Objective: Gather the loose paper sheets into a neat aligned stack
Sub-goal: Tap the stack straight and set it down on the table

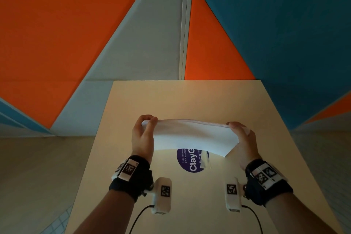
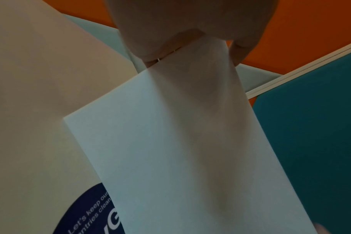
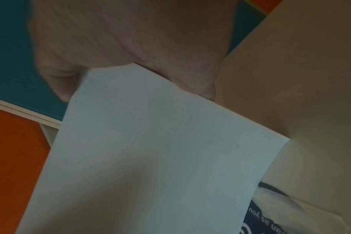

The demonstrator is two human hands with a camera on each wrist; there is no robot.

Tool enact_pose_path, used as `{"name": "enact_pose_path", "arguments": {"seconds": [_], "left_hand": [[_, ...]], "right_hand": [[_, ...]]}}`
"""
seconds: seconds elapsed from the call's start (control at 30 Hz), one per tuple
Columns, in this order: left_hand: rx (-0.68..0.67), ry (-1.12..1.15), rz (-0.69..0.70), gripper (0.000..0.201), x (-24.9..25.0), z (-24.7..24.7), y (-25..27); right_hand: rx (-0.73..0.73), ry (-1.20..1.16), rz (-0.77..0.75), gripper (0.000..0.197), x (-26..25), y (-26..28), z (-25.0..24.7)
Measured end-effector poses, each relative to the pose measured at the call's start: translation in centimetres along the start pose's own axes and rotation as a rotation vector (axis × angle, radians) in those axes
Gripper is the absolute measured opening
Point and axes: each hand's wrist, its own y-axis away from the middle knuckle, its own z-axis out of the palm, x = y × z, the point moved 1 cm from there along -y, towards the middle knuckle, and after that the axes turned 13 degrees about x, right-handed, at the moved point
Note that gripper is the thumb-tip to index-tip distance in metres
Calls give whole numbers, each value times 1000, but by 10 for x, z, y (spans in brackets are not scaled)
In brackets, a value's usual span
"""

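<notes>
paper stack [image 1: 191, 135] hangs above the tabletop [image 1: 133, 100], your left hand [image 1: 143, 135] and right hand [image 1: 244, 142] fingers gripping its ends.

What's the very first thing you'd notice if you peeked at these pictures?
First, the white paper stack, held up above the tan table and sagging in the middle, with the left hand and the right hand each gripping one end. Behind the table, big orange and blue wall panels catch the eye. Under the paper, a dark blue round sticker peeks out.
</notes>
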Motion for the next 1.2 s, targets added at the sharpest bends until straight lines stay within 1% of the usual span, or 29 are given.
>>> {"name": "enact_pose_path", "arguments": {"seconds": [0.07,0.13,0.17,0.2,0.23,0.37,0.43,0.47,0.5,0.57,0.6,0.67,0.73,0.77,0.83,0.87,0.93,0.97,1.0,1.03,1.07,1.13,1.2], "left_hand": [[-4,3,3,11,0,1,-1],[1,-5,-2,15,0,2,-1],[7,-5,1,16,1,2,-1],[11,-1,9,18,2,3,-1],[14,-2,19,19,3,3,-1],[30,-47,22,28,2,2,0],[23,-50,13,31,1,1,0],[27,-48,4,32,1,1,0],[32,-44,-4,33,0,2,-1],[32,-37,-10,33,0,3,-2],[26,-39,-6,32,0,3,-2],[19,-38,-4,30,1,4,-2],[-29,5,-29,34,2,2,-3],[-91,47,-43,34,2,0,-4],[-263,85,-31,38,-3,-7,-4],[-325,41,-15,47,-9,-12,-3],[-374,-123,-16,68,-27,-21,-2],[-375,-181,-31,74,-36,-24,-2],[-368,-221,-50,74,-46,-28,-3],[-359,-252,-70,68,-53,-29,-3],[-341,-284,-93,56,-59,-29,-5],[-300,-368,-139,24,-63,-25,-5],[-267,-419,-181,7,-60,-21,-7]], "right_hand": [[-22,-17,-9,39,-1,-1,2],[-7,-36,0,18,-4,-2,3],[4,-50,3,11,-5,-1,3],[3,-60,2,11,-6,-1,2],[-11,-56,-6,16,-4,-4,2],[-46,5,-47,54,8,-9,-4],[-80,31,-66,64,13,-10,-8],[-101,57,-76,63,14,-8,-10],[-128,89,-81,55,16,-7,-12],[-161,179,-89,28,20,-4,-13],[-156,215,-96,22,22,-3,-14],[-132,241,-90,19,24,-4,-15],[-115,226,-81,18,23,-7,-16],[-102,223,-82,19,22,-8,-17],[-92,227,-80,18,23,-9,-20],[-93,221,-76,19,23,-9,-21],[-80,211,-62,22,26,-12,-22],[-71,218,-59,24,29,-13,-23],[-65,234,-56,26,33,-16,-24],[-64,264,-52,27,39,-18,-25],[-72,297,-48,28,44,-18,-26],[-96,329,-40,31,52,-18,-26],[-103,322,-45,35,54,-18,-23]]}}
